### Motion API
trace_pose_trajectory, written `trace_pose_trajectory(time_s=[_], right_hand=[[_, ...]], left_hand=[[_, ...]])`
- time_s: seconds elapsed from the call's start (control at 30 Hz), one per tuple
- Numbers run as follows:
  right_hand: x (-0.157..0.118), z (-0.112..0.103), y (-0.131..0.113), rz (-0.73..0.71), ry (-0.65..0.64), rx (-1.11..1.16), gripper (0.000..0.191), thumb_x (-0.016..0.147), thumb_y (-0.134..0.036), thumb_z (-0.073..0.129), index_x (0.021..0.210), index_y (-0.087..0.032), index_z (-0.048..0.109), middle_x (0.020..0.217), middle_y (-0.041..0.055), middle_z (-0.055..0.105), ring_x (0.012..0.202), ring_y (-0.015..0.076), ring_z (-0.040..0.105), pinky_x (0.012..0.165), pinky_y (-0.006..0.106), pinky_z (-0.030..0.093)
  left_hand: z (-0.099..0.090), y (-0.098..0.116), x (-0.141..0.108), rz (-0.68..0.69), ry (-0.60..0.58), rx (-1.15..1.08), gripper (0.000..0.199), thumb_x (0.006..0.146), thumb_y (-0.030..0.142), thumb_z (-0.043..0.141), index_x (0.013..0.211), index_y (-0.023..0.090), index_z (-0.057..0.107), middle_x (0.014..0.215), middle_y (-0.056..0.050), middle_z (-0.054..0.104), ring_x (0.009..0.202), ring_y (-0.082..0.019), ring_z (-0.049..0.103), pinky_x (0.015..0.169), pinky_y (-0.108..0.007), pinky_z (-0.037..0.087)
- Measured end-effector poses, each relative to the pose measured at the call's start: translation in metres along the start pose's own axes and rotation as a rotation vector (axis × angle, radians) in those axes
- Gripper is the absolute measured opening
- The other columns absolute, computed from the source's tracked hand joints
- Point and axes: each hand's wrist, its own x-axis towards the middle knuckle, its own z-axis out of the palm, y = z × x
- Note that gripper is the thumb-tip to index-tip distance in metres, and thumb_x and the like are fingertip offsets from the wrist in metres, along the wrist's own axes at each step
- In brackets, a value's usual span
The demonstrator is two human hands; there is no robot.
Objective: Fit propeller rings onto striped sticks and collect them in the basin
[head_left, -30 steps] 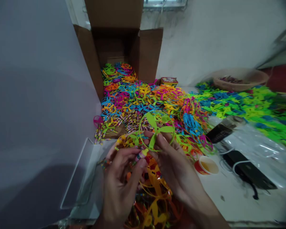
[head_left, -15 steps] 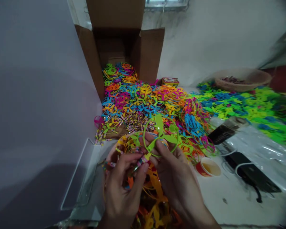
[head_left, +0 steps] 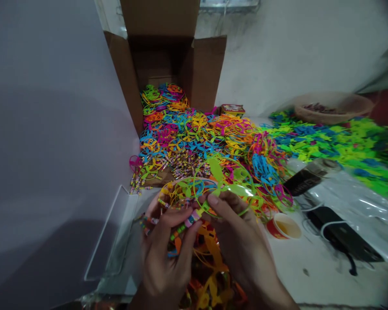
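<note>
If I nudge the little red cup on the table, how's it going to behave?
The cup looks thin-walled, so it is probably light and easy to dent if squeezed. What seems to be amber liquid inside would likely slosh, and a careless push from the nearby right hand might tip it.

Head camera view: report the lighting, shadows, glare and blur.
In the head view, the light is dim; a broad shadow darkens the lower part of the grey panel, and the inside of the cardboard box is nearly black; white glare streaks the clear plastic and one blade of the green propeller; the far right edge looks smeared.
</note>
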Motion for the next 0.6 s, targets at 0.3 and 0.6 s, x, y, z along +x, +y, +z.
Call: trace_pose_trajectory(time_s=[0.3, 0.6], right_hand=[[-0.008, -0.003, 0.013, -0.101, 0.062, -0.1, 0.024, 0.07, -0.036, 0.091, 0.08, -0.023, 0.073, 0.074, -0.0027, 0.068, 0.069, 0.0141, 0.066, 0.067, 0.026, 0.056], [-0.008, -0.004, 0.016, -0.151, 0.17, -0.139, 0.031, 0.067, -0.036, 0.093, 0.082, -0.023, 0.069, 0.081, -0.0009, 0.07, 0.072, 0.0148, 0.066, 0.062, 0.023, 0.053]], left_hand=[[-0.001, 0.004, -0.002, 0.106, 0.069, 0.246, 0.013, 0.092, 0.021, 0.069, 0.104, 0.024, 0.07, 0.101, -0.004, 0.08, 0.097, -0.02, 0.077, 0.088, -0.032, 0.063], [-0.003, 0.001, 0.019, 0.61, 0.048, 0.492, 0.024, 0.088, 0.004, 0.07, 0.11, 0.013, 0.068, 0.092, -0.006, 0.08, 0.084, -0.018, 0.078, 0.077, -0.024, 0.064]])
